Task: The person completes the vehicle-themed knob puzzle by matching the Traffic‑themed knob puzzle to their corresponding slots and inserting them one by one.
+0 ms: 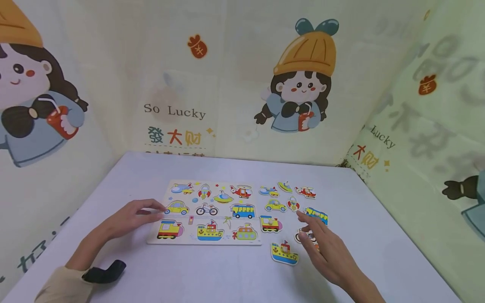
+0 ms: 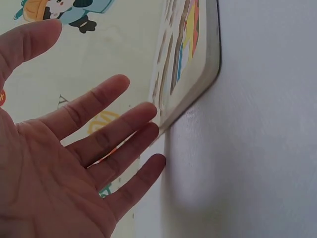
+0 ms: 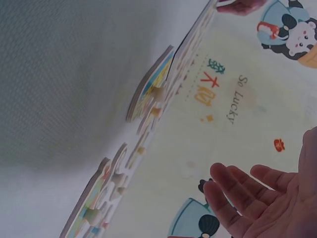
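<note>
A wooden puzzle board (image 1: 191, 240) with printed vehicles lies flat on the table. My left hand (image 1: 138, 215) is at its left edge, fingers extended, fingertips right at the rim; the left wrist view shows these fingers spread and holding nothing. Above the loose pieces right of the board, my right hand (image 1: 329, 248) hovers with fingers straight and nothing in them. It partly covers the bicycle piece (image 1: 302, 236) and an orange piece below that. Nearby lie the ship piece (image 1: 284, 253), bus piece (image 1: 317, 215), rocket piece (image 1: 293, 204) and train piece (image 1: 270, 224).
Farther back lie the car piece (image 1: 275, 205), airplane piece (image 1: 269, 191), flying saucer piece (image 1: 285, 186) and helicopter piece (image 1: 306, 192). Knobs stick up from the pieces. Printed cloth walls (image 1: 235, 84) stand behind and beside the white table (image 1: 182, 273).
</note>
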### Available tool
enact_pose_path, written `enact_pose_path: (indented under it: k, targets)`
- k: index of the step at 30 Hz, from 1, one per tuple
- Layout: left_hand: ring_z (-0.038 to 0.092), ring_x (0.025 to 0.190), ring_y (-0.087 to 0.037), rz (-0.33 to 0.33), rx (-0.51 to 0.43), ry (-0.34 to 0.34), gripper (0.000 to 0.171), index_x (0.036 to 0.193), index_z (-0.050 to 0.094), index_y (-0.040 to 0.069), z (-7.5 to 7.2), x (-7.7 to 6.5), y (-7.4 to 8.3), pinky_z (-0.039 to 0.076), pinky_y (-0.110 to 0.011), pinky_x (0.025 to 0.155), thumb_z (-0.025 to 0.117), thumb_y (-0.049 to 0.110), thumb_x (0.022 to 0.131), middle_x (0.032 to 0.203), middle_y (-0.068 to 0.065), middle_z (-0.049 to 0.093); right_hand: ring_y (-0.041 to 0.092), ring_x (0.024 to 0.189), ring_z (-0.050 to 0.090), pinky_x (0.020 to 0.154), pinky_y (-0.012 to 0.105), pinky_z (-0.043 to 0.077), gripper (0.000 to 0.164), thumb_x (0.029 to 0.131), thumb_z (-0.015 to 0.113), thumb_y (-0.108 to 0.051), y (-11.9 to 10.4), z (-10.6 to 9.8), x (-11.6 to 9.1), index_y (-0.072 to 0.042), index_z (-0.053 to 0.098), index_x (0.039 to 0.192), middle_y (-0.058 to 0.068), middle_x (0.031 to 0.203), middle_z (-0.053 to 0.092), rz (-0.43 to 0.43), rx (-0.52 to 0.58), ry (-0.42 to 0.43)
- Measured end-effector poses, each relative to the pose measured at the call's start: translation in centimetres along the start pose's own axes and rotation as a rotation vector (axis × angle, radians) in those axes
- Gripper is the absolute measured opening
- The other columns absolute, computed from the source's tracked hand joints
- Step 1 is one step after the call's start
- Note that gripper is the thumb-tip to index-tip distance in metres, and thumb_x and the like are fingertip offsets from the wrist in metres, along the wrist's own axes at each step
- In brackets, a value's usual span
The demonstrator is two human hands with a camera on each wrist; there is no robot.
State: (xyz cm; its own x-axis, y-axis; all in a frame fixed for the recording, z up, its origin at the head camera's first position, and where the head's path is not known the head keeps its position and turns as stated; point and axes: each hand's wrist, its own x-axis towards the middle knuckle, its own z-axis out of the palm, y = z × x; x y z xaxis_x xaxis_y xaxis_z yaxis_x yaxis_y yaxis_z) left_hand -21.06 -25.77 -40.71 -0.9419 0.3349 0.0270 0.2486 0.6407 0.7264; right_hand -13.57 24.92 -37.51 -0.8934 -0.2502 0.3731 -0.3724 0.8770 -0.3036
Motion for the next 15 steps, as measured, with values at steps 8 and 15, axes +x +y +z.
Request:
enact_pose_path:
  k: [8,15]
  targets:
    - [0.063,0.115,-0.028,0.084,-0.039,-0.031,0.03,0.121,0.071,0.008,-0.5,0.1,-1.3,0.054,-0.044,0.091,0.061,0.028,0.1,0.122,-0.007,0.071,0.005,0.1,0.064,0.079,0.034,0.056,0.043,0.105,0.057,-0.033,0.3,0.3,0.0,-0.028,0.048,0.148,-0.011,0.128,0.065,0.006,0.02,-0.021]
    - [0.062,0.113,-0.007,0.091,-0.039,-0.043,0.029,0.122,0.072,0.01,-0.9,0.0,-2.4,0.053,-0.025,0.088,0.062,0.026,0.101,0.124,-0.006,0.071,0.002,0.097,0.062,0.08,0.033,0.056,0.035,0.105,0.058,-0.03,0.7,0.5,0.2,-0.022,0.06,0.139,-0.008,0.12,0.069,0.011,0.083,-0.074]
